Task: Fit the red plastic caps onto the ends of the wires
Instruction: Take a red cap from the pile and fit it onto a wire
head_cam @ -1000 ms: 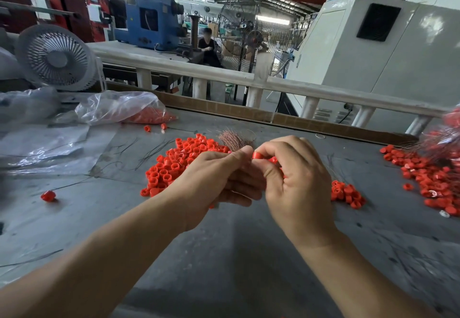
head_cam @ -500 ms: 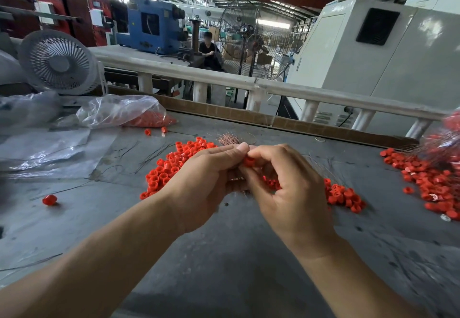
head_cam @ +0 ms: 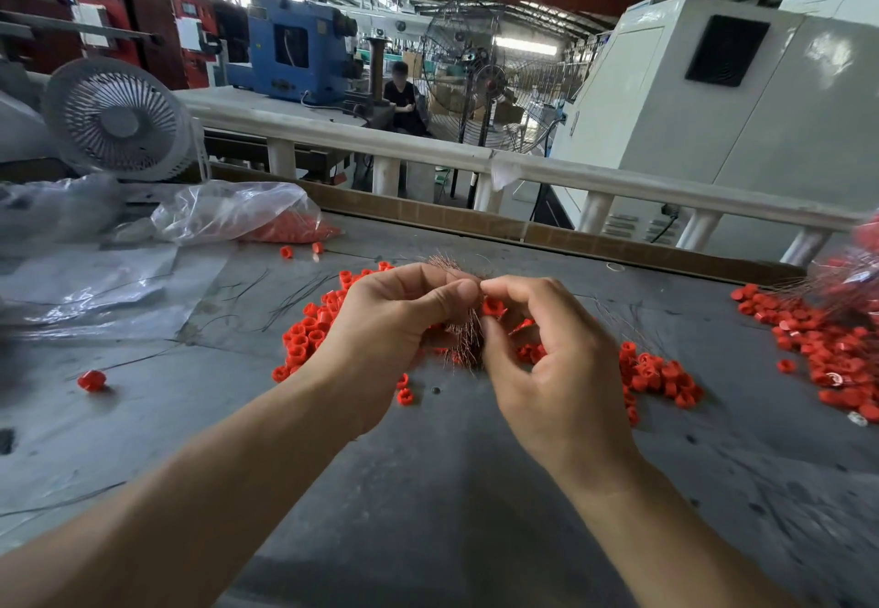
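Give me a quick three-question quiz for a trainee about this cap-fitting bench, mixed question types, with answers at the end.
1. True or false: the left hand holds the wire bundle.
2. Multiple choice: the right hand pinches A) a red cap, B) a screwdriver, C) nothing.
3. Fill in: the plastic bag with spare caps lies beside the ____.

Key: 1 true; 2 A; 3 white fan.
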Tool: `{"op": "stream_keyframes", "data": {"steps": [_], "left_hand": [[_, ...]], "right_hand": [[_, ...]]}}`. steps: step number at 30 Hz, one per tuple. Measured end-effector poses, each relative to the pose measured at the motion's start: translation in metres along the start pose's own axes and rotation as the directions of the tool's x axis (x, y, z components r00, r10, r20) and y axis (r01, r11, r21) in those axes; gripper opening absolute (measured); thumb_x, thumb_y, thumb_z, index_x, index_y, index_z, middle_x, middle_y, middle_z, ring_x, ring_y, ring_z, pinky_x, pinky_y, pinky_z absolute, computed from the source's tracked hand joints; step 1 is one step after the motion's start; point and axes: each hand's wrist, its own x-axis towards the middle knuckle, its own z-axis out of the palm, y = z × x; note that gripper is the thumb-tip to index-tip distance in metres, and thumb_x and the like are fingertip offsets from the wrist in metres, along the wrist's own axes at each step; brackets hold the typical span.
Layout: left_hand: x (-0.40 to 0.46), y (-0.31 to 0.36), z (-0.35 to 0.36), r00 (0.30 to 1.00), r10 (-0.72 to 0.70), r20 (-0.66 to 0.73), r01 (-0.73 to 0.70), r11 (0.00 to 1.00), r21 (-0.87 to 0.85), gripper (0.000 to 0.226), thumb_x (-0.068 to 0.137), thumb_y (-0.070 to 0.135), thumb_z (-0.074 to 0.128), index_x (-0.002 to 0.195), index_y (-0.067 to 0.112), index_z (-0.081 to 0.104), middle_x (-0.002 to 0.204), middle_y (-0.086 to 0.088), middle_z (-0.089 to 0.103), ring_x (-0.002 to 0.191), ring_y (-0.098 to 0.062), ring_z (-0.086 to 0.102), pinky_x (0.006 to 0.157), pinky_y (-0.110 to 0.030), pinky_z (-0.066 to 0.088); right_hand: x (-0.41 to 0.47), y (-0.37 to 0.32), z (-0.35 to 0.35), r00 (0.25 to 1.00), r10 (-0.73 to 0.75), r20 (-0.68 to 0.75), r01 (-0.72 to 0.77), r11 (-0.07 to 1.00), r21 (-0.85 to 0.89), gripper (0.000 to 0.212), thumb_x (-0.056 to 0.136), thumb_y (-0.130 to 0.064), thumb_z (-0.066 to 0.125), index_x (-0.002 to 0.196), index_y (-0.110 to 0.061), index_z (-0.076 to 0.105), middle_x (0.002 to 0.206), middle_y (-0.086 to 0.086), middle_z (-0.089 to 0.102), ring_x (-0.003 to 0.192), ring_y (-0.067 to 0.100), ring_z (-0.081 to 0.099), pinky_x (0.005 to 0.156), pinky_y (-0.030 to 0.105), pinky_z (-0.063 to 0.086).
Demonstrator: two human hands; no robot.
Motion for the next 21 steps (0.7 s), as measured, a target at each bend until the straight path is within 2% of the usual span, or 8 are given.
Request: {"op": "stream_keyframes", "data": {"steps": [3, 5, 9, 13, 21], "left_hand": [[-0.0003, -0.0006, -0.0001, 1.000, -0.002, -0.011, 0.002, 1.000, 0.016, 0.015, 0.075, 0.019, 0.076, 0.080, 0.006, 0.072, 0.082, -0.018, 0.066, 0.077, -0.030, 0.060, 0.075, -0.039, 0.052], [-0.0001, -0.0008, -0.0001, 1.000, -0.006, -0.014, 0.007, 1.000, 0.016, 0.013, 0.074, 0.019, 0.077, 0.078, 0.006, 0.073, 0.077, -0.015, 0.068, 0.071, -0.026, 0.063, 0.070, -0.034, 0.055], [0.0013, -0.0016, -0.0013, 1.000, -0.009, -0.022, 0.010, 1.000, 0.023, 0.012, 0.074, 0.020, 0.078, 0.077, 0.009, 0.075, 0.079, -0.015, 0.070, 0.073, -0.026, 0.064, 0.072, -0.035, 0.056], [0.0020, -0.0014, -0.0019, 1.000, -0.014, -0.028, 0.014, 1.000, 0.019, 0.010, 0.072, 0.022, 0.078, 0.076, 0.012, 0.077, 0.079, -0.014, 0.070, 0.073, -0.025, 0.063, 0.070, -0.033, 0.056], [0.0016, 0.0001, -0.0030, 0.999, -0.037, -0.030, 0.037, 0.999, 0.015, 0.020, 0.071, 0.024, 0.078, 0.082, 0.007, 0.076, 0.080, -0.014, 0.069, 0.067, -0.020, 0.063, 0.064, -0.029, 0.056]], "right_hand": [[-0.0004, -0.0005, 0.0000, 1.000, 0.024, 0.020, -0.024, 1.000, -0.001, 0.021, 0.090, -0.011, 0.077, 0.109, -0.015, 0.071, 0.096, -0.006, 0.068, 0.082, 0.009, 0.066, 0.073, 0.014, 0.050], [-0.0006, -0.0008, -0.0001, 0.999, 0.042, 0.032, -0.042, 0.999, -0.004, 0.021, 0.089, -0.013, 0.078, 0.108, -0.017, 0.071, 0.094, -0.007, 0.067, 0.080, 0.009, 0.065, 0.072, 0.011, 0.047], [0.0003, -0.0017, -0.0004, 0.999, 0.038, 0.029, -0.038, 0.999, -0.011, 0.020, 0.087, -0.006, 0.076, 0.105, -0.015, 0.071, 0.094, -0.006, 0.064, 0.080, 0.007, 0.062, 0.075, 0.011, 0.045], [0.0016, -0.0028, -0.0025, 0.998, 0.048, 0.041, -0.049, 0.998, 0.040, 0.022, 0.086, 0.000, 0.076, 0.103, -0.013, 0.071, 0.098, -0.005, 0.064, 0.090, 0.005, 0.062, 0.080, 0.011, 0.044], [0.0019, -0.0014, -0.0036, 0.996, 0.018, 0.082, -0.023, 0.998, 0.064, 0.020, 0.089, -0.005, 0.074, 0.106, -0.015, 0.070, 0.101, -0.007, 0.064, 0.098, 0.009, 0.064, 0.084, 0.012, 0.045]]}}
